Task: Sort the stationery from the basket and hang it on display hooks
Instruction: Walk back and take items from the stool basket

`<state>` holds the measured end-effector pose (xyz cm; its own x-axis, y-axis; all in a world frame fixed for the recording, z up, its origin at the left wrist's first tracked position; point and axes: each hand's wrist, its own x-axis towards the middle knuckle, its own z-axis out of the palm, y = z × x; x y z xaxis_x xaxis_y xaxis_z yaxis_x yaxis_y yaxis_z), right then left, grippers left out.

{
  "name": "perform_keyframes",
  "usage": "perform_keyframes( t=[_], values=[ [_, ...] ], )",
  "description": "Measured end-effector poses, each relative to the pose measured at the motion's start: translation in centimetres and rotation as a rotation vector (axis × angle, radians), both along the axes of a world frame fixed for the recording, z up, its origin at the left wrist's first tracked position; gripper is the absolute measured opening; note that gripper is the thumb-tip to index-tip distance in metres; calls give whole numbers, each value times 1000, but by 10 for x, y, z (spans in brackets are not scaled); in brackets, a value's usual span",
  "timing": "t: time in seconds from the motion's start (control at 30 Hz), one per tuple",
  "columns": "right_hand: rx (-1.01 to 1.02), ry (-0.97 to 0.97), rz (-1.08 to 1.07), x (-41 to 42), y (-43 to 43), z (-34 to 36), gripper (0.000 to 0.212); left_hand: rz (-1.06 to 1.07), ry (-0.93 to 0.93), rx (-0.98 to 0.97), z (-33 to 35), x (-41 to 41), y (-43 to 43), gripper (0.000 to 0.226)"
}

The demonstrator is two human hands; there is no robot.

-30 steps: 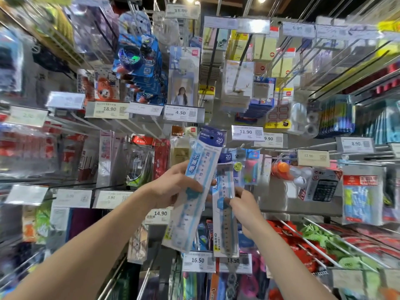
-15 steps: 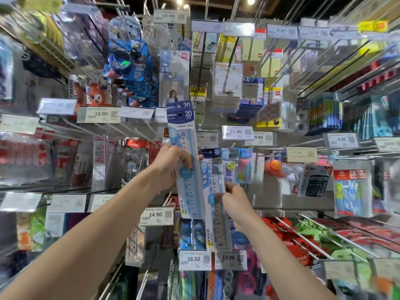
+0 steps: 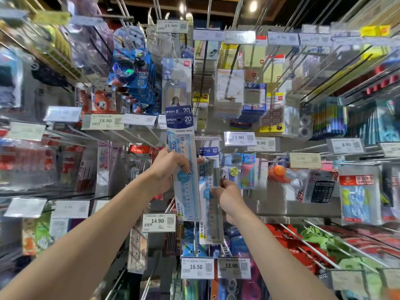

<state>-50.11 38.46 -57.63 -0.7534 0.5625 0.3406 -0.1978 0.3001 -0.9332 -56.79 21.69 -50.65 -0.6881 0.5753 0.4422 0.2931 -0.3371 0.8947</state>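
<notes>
Left hand (image 3: pixel 171 167): fingers curled round the middle of the taller ruler pack (image 3: pixel 186 169), holding it upright before the rack's centre
Right hand (image 3: pixel 227 197): fingertips pinch the right edge of the second ruler pack (image 3: pixel 211 204), just beside the first and lower
Second pack's header: just below and left of the 11.90 price tag (image 3: pixel 238 137); whether it hangs on a hook I cannot tell
Behind: 14.90 tag (image 3: pixel 159 221), 16.50 tag (image 3: pixel 197 267), a calculator (image 3: pixel 322 189) toward the rack's right edge
</notes>
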Motion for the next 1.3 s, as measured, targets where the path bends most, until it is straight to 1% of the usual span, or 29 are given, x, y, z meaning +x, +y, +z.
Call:
perform_keyframes(
  t=[0.17,0.33,0.37,0.43,0.5,0.63,0.73,0.77,0.8,0.83,0.87,0.9,0.93,0.97,1.0,1.07,1.1,1.17,1.3],
  values=[
    [-31,-34,2,-5,0,6,15,-4,41,-21,-2,-2,2,57],
    [-39,-62,-29,-14,-4,5,11,-26,50,-1,-4,-2,3,53],
    [-48,-68,-35,-17,-6,1,14,-32,53,1,-4,-2,2,53],
    [-72,-74,-45,-23,-8,-4,27,-34,52,1,-5,-2,2,54],
    [-82,-74,-63,-28,-7,-4,31,-38,53,-2,-5,-3,3,55],
    [-5,-147,-138,-40,-2,9,25,-43,50,-10,-6,-10,3,54],
    [59,-183,-253,-46,3,13,14,-53,17,19,-9,-15,4,55],
    [105,-177,-308,-44,3,14,13,-68,8,32,-10,-15,4,55],
    [158,-141,-374,-41,3,13,14,-82,2,41,-10,-14,3,54],
    [201,-65,-423,-36,2,12,13,-94,-4,43,-10,-14,3,53],
    [229,52,-432,-30,-2,11,10,-108,-7,43,-10,-13,2,52],
    [258,189,-411,-23,-6,10,8,-122,-7,44,-10,-12,3,51],
    [294,311,-364,-16,-14,10,10,-130,-5,41,-10,-12,3,49],
    [342,407,-300,-8,-22,10,14,-130,0,34,-9,-12,3,47],
    [392,464,-237,-2,-30,10,18,-118,6,26,-9,-12,3,45],
    [469,486,-134,1,-40,9,19,-63,20,18,-9,-13,5,40],
    [514,470,-121,-1,-41,7,20,-34,20,22,-9,-12,5,37],
    [624,429,-172,-5,-44,4,27,-8,7,32,-10,-10,7,39],
    [685,414,-249,-8,-53,-5,49,3,-10,37,-9,-10,6,42]
  ],
)
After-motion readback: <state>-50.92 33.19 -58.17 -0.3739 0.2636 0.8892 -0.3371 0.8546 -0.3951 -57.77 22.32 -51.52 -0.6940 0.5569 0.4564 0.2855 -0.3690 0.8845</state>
